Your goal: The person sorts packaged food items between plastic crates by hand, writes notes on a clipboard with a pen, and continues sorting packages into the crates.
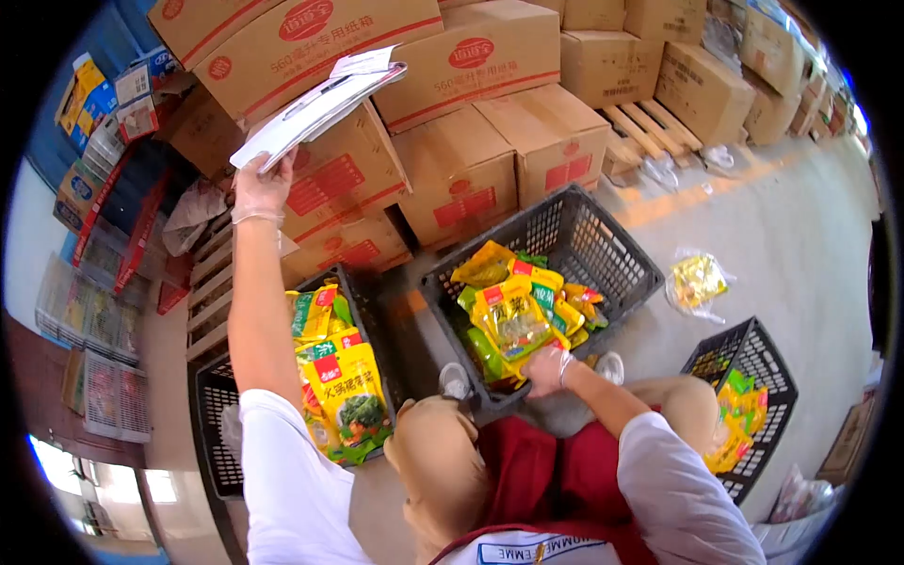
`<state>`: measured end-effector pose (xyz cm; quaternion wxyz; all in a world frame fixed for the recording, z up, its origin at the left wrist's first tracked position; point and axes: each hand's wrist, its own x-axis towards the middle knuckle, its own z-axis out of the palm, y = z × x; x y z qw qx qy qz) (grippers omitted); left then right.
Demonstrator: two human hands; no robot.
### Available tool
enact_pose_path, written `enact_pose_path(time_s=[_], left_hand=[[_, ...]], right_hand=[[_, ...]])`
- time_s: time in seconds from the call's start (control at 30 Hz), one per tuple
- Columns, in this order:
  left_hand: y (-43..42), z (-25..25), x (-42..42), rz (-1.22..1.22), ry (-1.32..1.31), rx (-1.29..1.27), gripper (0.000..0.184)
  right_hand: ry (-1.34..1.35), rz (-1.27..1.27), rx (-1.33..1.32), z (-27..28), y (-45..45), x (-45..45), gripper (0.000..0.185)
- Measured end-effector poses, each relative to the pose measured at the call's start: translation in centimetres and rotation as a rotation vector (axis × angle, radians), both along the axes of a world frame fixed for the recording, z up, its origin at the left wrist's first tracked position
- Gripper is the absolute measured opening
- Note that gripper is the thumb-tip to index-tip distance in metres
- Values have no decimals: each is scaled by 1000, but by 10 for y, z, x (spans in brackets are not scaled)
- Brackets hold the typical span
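Observation:
My left hand (261, 191), in a clear glove, is raised at the upper left and grips a stack of white papers (318, 105) in front of the cartons. Low at the centre, my right hand (544, 370), also gloved, is at the near edge of a black crate (603, 247); its fingertips are partly hidden, and what they hold cannot be made out. That crate is partly filled with yellow and green food packets (511, 318). Another dark crate (218, 414) to the left holds more packets (348, 395), one showing green vegetables.
Brown cartons (452, 179) are stacked across the back, beside wooden pallets (650, 127). A third black crate (753, 353) with packets stands at the right. A clear bag with a yellow packet (697, 281) lies on the floor. Shelves with boxes (99, 254) stand at the far left.

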<state>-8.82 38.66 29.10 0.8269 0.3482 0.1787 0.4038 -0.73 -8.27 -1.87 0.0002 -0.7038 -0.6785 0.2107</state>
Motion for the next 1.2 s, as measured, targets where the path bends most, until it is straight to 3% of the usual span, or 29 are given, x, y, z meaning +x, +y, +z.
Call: enact_pose_path(time_s=[0.07, 0.2, 0.23, 0.27, 0.3, 0.33, 0.37, 0.5, 0.57, 0.6, 0.7, 0.77, 0.8, 0.87, 0.93, 1.0, 1.2], left_hand=[[-55, 13, -5, 12, -5, 126, 41], [-160, 9, -55, -71, -169, -13, 40], [-187, 5, -68, -50, -197, -56, 40], [-211, 0, -84, -137, -259, -73, 39], [-230, -6, -94, -202, -294, -206, 39], [-247, -17, -104, -311, -362, -183, 38], [-270, -22, -112, -366, -393, -179, 38], [-357, -37, -136, -466, -411, -219, 40], [-391, -47, -149, -491, -379, -264, 41], [-406, -51, -153, -492, -368, -284, 42], [-452, -57, -164, -423, -235, -329, 40], [-470, -73, -167, -368, -104, -382, 39], [-485, -71, -172, -427, -65, -381, 33], [-496, -91, -179, -517, 11, -415, 26], [-538, -77, -186, -395, 208, -308, 25], [-554, -85, -192, -512, 170, -273, 30], [-582, -84, -229, -835, 260, -207, 43]], right_hand=[[-33, -28, -55, 0, 0, -3, 44], [24, -209, -174, 3, -1, -10, 48], [32, -223, -264, 3, 0, -11, 58], [211, -342, -268, 56, -8, -20, 72], [326, -437, -133, 63, -2, -15, 75], [443, -512, 9, 71, 4, -11, 79], [510, -591, 272, 77, 14, -2, 64], [548, -995, 1437, 168, -49, 38, 67], [594, -1006, 1690, 202, -102, 52, 68], [1044, -1182, 1618, 241, -131, 29, 75], [1153, -1048, 1273, 245, -181, 22, 93], [1342, -956, 1140, 248, -192, -15, 89], [1419, -847, 1126, 238, -199, -24, 80], [1512, -929, 1194, 225, -208, -49, 65], [1677, -919, 1245, 200, -213, -51, 55], [1796, -868, 1389, 200, -221, -58, 49], [1703, -1052, 1389, 206, -262, -72, 45]])
